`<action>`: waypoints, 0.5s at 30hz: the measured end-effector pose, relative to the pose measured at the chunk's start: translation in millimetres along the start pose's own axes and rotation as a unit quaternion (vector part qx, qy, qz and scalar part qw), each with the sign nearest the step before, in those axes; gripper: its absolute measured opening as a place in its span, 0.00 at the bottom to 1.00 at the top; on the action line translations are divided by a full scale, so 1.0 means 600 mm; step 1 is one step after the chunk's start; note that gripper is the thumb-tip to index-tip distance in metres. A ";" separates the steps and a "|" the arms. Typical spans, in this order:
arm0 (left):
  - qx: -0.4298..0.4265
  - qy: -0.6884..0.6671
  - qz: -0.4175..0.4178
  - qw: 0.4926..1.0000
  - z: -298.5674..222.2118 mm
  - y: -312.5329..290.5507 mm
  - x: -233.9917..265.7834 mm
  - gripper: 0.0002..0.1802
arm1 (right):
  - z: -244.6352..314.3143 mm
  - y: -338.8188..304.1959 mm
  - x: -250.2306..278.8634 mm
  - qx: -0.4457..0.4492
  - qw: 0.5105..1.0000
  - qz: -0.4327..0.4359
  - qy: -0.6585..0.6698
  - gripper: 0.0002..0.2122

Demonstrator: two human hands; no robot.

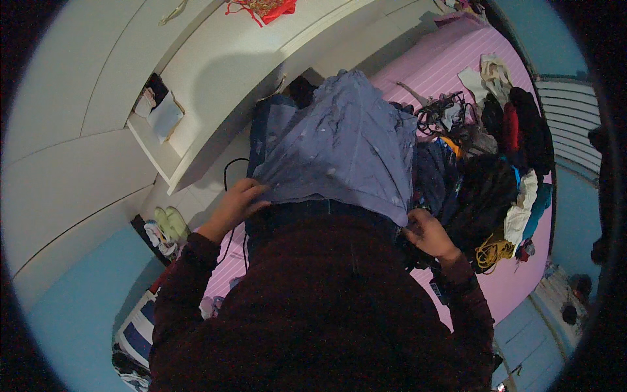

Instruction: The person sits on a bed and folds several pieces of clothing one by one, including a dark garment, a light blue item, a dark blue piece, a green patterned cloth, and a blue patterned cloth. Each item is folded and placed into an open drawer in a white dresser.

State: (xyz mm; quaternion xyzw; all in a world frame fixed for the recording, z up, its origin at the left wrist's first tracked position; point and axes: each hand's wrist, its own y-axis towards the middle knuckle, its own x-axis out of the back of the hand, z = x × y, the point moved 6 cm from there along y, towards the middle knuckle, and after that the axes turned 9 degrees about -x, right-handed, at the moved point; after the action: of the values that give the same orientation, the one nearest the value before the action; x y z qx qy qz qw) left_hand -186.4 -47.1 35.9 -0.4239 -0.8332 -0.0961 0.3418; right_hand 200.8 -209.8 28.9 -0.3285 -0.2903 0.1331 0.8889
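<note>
A wrinkled blue-grey garment (336, 140) is spread out in front of my body; its exact kind I cannot make out. Small pale spots show on its cloth. My left hand (243, 201) pinches its near left corner, the fingers bent over the edge. At the opposite near corner, my right hand (428, 230) grips the cloth between closed fingers. The near hem runs almost straight between both hands, just above dark blue cloth at my waist. More dark blue cloth (260, 134) peeks out beyond the garment's left side.
To the right, a pink striped bed (418, 68) bears a heap of dark clothes (483, 186), with cords and a yellow string bundle (494, 253). A white desk or shelf (235, 72) stands far left, holding a red cloth (264, 10). Green slippers (171, 224) lie left.
</note>
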 end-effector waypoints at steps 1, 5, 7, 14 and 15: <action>-0.003 0.008 0.006 1.000 0.000 0.002 0.001 0.16 | 0.000 -0.001 0.004 0.011 1.000 -0.018 -0.003 0.13; 0.029 -0.049 -0.035 0.998 -0.003 0.016 0.025 0.12 | -0.013 -0.003 0.027 -0.070 0.978 -0.044 0.193 0.13; 0.023 -0.096 -0.077 0.992 -0.015 0.030 0.045 0.12 | -0.006 -0.005 0.055 -0.088 0.971 -0.079 0.206 0.14; -0.141 -0.024 -0.092 0.985 -0.093 0.108 0.164 0.18 | 0.121 -0.018 0.229 0.103 0.976 -0.188 0.039 0.16; -0.138 -0.002 -0.112 0.984 -0.101 0.119 0.190 0.17 | 0.144 -0.026 0.257 0.129 0.971 -0.193 0.058 0.15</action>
State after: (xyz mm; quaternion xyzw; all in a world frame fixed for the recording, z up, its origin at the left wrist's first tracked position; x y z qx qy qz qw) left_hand -147.9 43.1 146.0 -0.3715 -0.8547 -0.2469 0.2657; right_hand 272.2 -111.7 158.6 -0.1564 -0.2766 -0.0235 0.9479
